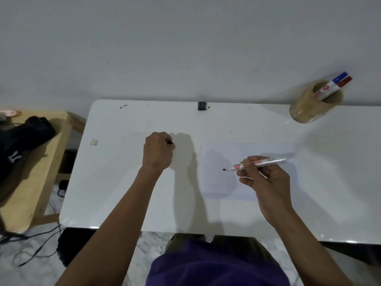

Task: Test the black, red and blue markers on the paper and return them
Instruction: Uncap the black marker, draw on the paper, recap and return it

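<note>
Paper (268, 149): lying on the table (123, 193), right of centre.
Tape roll (315, 102): sitting at the far right edge, behind the paper.
Two markers (334, 85): standing inside the roll.

We see a glossy, smooth white table (123, 182) that throws back glints along its near edge. Under the fingers of our right hand (266, 178) lies a matt sheet of paper (247, 149), and between those fingers sits a smooth plastic marker (259, 163) with a printed label. The tape roll (309, 108) looks like shiny translucent brownish film. The side stand (35, 172) appears pale, matt wood.
</note>
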The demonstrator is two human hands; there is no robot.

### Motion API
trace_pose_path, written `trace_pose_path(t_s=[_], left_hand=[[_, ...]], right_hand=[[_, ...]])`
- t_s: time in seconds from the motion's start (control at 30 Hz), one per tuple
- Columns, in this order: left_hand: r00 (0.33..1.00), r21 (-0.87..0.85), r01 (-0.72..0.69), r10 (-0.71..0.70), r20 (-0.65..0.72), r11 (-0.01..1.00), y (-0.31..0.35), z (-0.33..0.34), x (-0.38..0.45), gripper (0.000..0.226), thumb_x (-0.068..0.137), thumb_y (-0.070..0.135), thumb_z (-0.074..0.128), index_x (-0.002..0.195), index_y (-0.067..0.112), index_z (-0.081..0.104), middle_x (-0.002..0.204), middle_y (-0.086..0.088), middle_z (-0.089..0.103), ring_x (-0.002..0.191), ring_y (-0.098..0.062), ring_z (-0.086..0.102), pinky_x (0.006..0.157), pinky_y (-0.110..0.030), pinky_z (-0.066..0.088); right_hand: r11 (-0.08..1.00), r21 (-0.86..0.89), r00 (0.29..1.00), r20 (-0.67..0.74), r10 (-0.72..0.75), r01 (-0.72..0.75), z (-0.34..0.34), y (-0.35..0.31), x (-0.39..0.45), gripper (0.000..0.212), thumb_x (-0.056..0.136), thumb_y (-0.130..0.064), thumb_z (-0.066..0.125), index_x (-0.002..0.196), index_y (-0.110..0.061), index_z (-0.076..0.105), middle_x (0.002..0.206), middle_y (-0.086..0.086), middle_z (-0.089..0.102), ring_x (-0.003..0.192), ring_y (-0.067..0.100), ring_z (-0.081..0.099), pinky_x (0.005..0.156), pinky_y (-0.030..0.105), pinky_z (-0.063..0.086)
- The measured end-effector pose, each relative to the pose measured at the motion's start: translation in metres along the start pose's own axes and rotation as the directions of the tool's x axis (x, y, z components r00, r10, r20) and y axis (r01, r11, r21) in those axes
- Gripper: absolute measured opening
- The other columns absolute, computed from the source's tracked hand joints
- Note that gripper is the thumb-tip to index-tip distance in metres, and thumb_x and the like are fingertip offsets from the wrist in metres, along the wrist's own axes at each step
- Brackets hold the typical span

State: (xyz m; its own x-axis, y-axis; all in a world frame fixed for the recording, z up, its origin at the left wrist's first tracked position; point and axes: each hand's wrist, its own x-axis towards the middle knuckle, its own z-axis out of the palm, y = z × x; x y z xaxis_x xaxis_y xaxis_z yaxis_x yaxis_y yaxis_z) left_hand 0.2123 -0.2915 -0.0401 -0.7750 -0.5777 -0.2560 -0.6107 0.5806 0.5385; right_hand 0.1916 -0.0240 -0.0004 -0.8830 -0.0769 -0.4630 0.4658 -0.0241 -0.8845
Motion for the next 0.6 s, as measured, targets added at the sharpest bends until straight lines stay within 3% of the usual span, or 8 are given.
trace_pose_path(t_s=[0.1, 0.23, 0.33, 0.4, 0.5, 0.6], left_hand=[[1.000, 0.008, -0.001, 0.001, 0.025, 1.000, -0.001, 0.006, 0.006, 0.016, 0.087, 0.004, 0.070, 0.102, 0.000, 0.074, 0.098, -0.020, 0.074, 0.091, -0.036, 0.069, 0.084, -0.043, 0.057], [1.000, -0.003, 0.019, -0.019, 0.022, 1.000, -0.005, 0.011, 0.003, 0.028, 0.086, 0.015, 0.073, 0.113, 0.008, 0.070, 0.107, -0.015, 0.068, 0.099, -0.034, 0.066, 0.086, -0.037, 0.053], [0.988, -0.014, 0.026, -0.028, -0.155, 1.000, -0.002, 0.010, -0.024, 0.044, 0.085, 0.022, 0.071, 0.126, 0.014, 0.058, 0.120, -0.012, 0.060, 0.114, -0.030, 0.056, 0.086, -0.040, 0.051], [0.957, 0.014, -0.128, 0.127, -0.260, 0.992, 0.002, 0.017, -0.054, 0.043, 0.087, 0.025, 0.070, 0.126, 0.014, 0.058, 0.121, -0.013, 0.060, 0.114, -0.030, 0.054, 0.088, -0.043, 0.051], [0.911, 0.173, -0.373, 0.395, -0.120, 0.912, -0.001, 0.045, -0.089, 0.047, 0.093, 0.036, 0.063, 0.135, 0.017, 0.056, 0.133, -0.014, 0.059, 0.123, -0.030, 0.052, 0.098, -0.044, 0.045], [0.897, 0.319, -0.435, 0.436, 0.073, 0.842, -0.009, 0.071, -0.101, 0.054, 0.098, 0.050, 0.050, 0.146, 0.026, 0.047, 0.152, -0.011, 0.048, 0.140, -0.031, 0.042, 0.114, -0.054, 0.034]], right_hand=[[0.998, -0.044, 0.999, -0.009, -0.045, 0.045, -0.001, 0.001, 0.006, 0.015, 0.085, 0.000, 0.078, 0.092, -0.011, 0.071, 0.080, 0.008, 0.081, 0.071, 0.022, 0.076, 0.068, 0.031, 0.064], [0.990, -0.082, 0.993, 0.000, -0.114, 0.114, 0.000, 0.003, 0.017, 0.018, 0.079, 0.003, 0.084, 0.087, 0.001, 0.068, 0.084, 0.023, 0.077, 0.069, 0.025, 0.075, 0.068, 0.040, 0.063], [0.986, -0.099, 0.990, 0.056, -0.132, 0.137, 0.002, 0.004, 0.031, 0.014, 0.082, 0.002, 0.082, 0.087, -0.003, 0.070, 0.086, 0.026, 0.074, 0.072, 0.027, 0.074, 0.070, 0.044, 0.061], [0.980, -0.110, 0.981, 0.119, -0.153, 0.166, 0.006, 0.004, 0.043, 0.011, 0.083, 0.002, 0.081, 0.087, -0.002, 0.072, 0.087, 0.027, 0.074, 0.075, 0.028, 0.072, 0.074, 0.048, 0.059], [0.963, -0.118, 0.956, 0.194, -0.219, 0.244, 0.017, 0.007, 0.063, 0.017, 0.080, 0.005, 0.083, 0.081, -0.009, 0.073, 0.087, 0.019, 0.077, 0.077, 0.028, 0.071, 0.073, 0.045, 0.058], [0.936, -0.173, 0.939, 0.215, -0.267, 0.306, 0.031, 0.014, 0.082, 0.015, 0.079, 0.000, 0.086, 0.079, -0.010, 0.074, 0.082, 0.017, 0.077, 0.073, 0.033, 0.074, 0.068, 0.042, 0.060]])
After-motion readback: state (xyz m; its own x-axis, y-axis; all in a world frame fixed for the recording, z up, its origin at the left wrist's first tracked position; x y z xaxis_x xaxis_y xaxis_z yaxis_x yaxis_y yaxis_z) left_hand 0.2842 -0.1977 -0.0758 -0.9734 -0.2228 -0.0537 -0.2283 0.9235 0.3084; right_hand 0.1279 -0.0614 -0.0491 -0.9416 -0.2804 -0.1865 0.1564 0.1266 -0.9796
